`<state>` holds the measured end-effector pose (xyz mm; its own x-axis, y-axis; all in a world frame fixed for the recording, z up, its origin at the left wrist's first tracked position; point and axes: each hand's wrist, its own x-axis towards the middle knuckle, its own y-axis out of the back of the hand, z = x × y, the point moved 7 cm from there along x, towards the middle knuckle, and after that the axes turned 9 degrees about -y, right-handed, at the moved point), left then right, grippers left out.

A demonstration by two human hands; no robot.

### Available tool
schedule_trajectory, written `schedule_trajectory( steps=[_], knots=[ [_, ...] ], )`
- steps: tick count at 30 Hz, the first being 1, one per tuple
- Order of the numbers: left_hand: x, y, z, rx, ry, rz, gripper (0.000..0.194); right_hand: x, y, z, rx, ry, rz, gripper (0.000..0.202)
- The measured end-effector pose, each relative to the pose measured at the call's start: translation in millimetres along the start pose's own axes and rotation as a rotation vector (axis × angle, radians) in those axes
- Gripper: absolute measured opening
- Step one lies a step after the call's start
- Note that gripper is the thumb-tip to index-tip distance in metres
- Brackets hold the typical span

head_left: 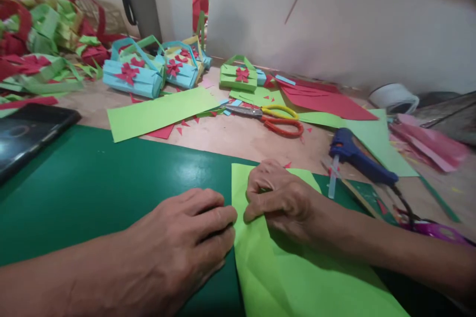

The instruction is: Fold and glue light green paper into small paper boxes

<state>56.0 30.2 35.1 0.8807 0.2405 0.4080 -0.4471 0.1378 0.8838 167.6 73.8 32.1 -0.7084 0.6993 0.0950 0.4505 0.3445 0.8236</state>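
A light green sheet of paper (320,282) lies on a dark green mat (148,173), creased along its left part. My right hand (282,203) rests on the sheet with fingers curled in, thumb and fingertips pressed to the paper near its far left part. At the left edge of the paper is my left hand (193,242), its fingers bent and close together, fingertips on the edge. The thumb of the left hand is hidden.
Beyond the mat lie scissors (275,118), a green paper strip (163,111) and red sheets (323,96). A blue glue gun (360,158) sits right, a phone (33,133) left. Small paper bags (130,74) and a grey bottle (141,0) stand behind.
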Motion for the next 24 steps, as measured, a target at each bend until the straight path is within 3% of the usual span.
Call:
schedule_trajectory(
  steps=[9,24],
  knots=[
    [0,-3.6,-3,-0.100,0.061,-0.062,0.018,7,-7,-2,-0.152,-0.079,-0.128,0.022],
    [5,2.6,-3,-0.187,0.003,-0.049,0.024,19,-8,-9,-0.333,-0.173,-0.252,0.016]
  ],
)
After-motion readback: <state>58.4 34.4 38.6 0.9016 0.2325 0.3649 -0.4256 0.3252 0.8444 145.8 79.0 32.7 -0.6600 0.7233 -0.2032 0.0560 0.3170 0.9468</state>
